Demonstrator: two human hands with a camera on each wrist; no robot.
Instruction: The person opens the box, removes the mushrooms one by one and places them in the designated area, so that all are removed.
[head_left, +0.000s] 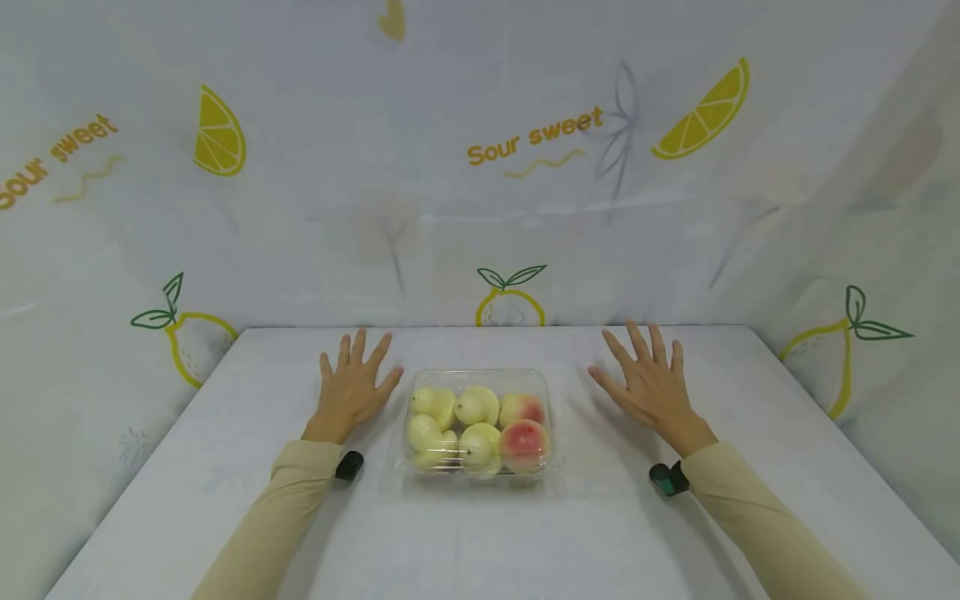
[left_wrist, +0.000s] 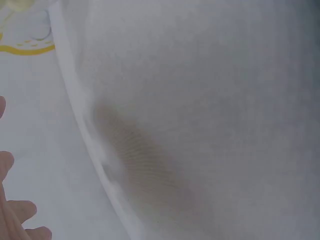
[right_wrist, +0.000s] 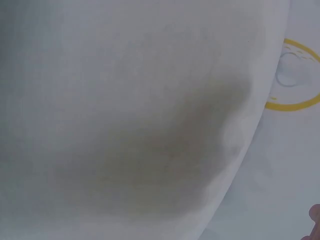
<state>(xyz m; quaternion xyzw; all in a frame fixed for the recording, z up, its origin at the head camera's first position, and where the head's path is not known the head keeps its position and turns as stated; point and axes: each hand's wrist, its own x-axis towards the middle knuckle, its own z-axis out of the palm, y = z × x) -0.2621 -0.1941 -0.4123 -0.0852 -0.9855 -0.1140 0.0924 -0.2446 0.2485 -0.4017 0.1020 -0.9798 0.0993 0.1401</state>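
A clear plastic box [head_left: 480,377] of fruit sits on the white table between my two hands. Inside it are several pale yellow-green fruits [head_left: 478,406] and a couple of red-blushed peaches [head_left: 525,446]. To the left of the box, my left hand [head_left: 350,392] is held with fingers spread and straight, apart from the box and holding nothing. On the other side, my right hand [head_left: 651,387] is likewise spread out, its fingers pointing to the back edge. In the wrist views only fingertips [left_wrist: 21,210] and the hands' shadows show.
The table [head_left: 465,542] is covered in a white cloth. Behind and at both sides hangs a white curtain [head_left: 337,167] printed with lemons and lettering. A small black wrist device [head_left: 349,465] is on the left wrist, another wrist device [head_left: 667,479] on the right.
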